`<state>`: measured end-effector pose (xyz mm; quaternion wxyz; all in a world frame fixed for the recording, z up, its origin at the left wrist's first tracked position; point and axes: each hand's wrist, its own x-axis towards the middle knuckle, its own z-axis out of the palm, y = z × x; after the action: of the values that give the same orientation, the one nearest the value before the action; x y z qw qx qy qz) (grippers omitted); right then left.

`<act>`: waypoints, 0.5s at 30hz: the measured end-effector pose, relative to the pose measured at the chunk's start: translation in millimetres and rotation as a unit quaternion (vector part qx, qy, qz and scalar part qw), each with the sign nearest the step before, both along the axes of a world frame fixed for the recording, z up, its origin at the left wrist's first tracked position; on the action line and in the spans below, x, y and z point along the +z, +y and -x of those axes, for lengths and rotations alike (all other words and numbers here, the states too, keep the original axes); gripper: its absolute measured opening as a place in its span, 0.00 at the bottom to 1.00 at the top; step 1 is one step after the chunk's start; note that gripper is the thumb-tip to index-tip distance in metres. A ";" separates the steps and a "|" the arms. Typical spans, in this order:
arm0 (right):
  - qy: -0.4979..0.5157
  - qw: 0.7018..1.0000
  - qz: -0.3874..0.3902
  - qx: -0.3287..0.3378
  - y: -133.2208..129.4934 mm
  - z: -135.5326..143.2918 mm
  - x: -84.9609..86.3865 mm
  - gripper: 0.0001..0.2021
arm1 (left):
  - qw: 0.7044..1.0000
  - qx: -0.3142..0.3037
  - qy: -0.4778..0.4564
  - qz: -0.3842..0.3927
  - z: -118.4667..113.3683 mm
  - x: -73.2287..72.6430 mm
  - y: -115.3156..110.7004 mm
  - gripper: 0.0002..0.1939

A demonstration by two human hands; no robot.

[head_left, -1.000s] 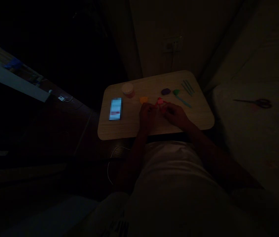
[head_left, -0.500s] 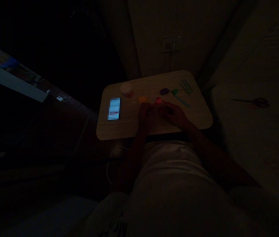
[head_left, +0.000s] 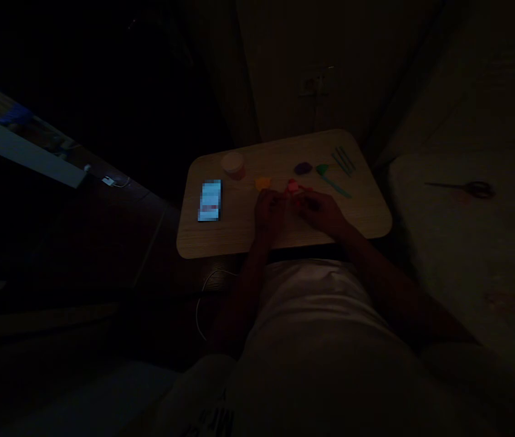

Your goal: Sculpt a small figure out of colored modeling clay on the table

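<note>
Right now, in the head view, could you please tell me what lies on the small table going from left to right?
Lit phone → pale round tub → orange lump → red piece at the fingertips of both hands → purple lump → green tool → thin green sticks.

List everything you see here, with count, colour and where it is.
table: one, light wood, centre
phone: one, screen lit, table's left part
tub: one, pale lid, table's far left
orange lump: one, orange, beyond the left hand
purple lump: one, purple, far side
green tools: several, green, table's far right
scissors: one, dark, on the pale surface at right
red lump: one, red, at the fingertips of both hands
left hand: on the table; grip unclear
right hand: on the table; grip unclear
</note>
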<state>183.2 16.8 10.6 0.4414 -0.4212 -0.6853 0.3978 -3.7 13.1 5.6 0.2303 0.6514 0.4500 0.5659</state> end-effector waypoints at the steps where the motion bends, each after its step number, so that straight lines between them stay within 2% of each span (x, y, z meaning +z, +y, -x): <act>1: -0.003 1.000 -0.005 -0.001 0.2 -0.2 -0.2 0.15 | 1.000 -0.002 -0.002 -0.003 0.1 0.0 0.0 0.08; 15: -0.005 1.000 -0.029 -0.007 3.6 -0.9 -6.8 0.13 | 1.000 0.005 0.004 0.002 -0.2 0.4 -0.4 0.07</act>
<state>184.1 20.3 3.9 0.4529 -0.4148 -0.6960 0.3721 -3.5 12.7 6.0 0.2272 0.6508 0.4552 0.5635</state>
